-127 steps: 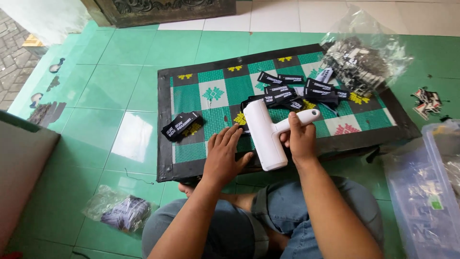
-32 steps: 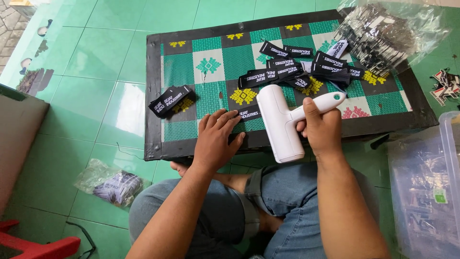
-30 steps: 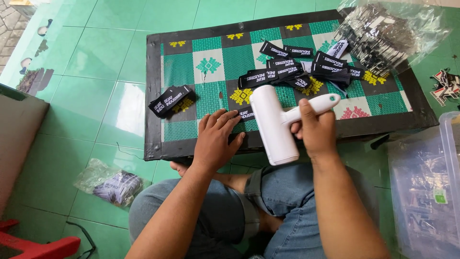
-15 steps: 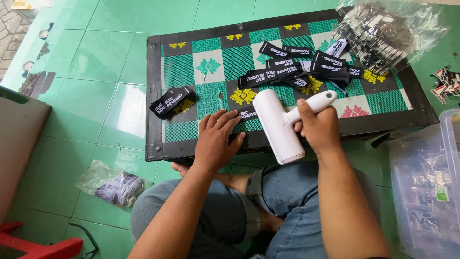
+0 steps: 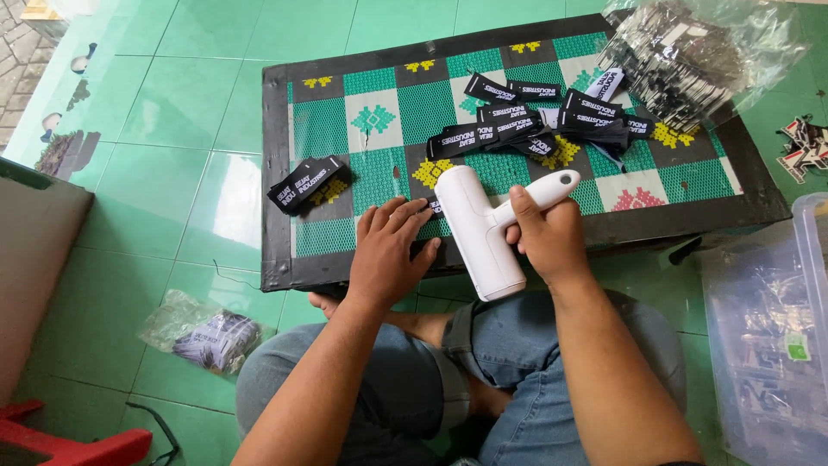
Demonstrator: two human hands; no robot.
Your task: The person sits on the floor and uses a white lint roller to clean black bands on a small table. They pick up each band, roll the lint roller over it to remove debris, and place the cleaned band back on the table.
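Observation:
My right hand (image 5: 546,235) grips the handle of a white lint roller (image 5: 479,231), whose drum lies over the near edge of a low black-framed table (image 5: 274,207) with a green patterned top. My left hand (image 5: 387,251) presses flat on a black fabric label, mostly hidden under its fingers, right beside the roller. A loose pile of black labels (image 5: 535,121) with white print lies at the table's far middle. A small stack of the same labels (image 5: 307,182) sits at the left.
A clear plastic bag of labels (image 5: 690,47) rests on the table's far right corner. A clear plastic bin (image 5: 768,328) stands on the green tiled floor at right. Another small bag (image 5: 205,332) lies on the floor at left, near a red stool leg (image 5: 60,440).
The roller has shifted slightly over the label under my left hand, tilting back and forth. My left hand stays pressed in place. The piles have not moved.

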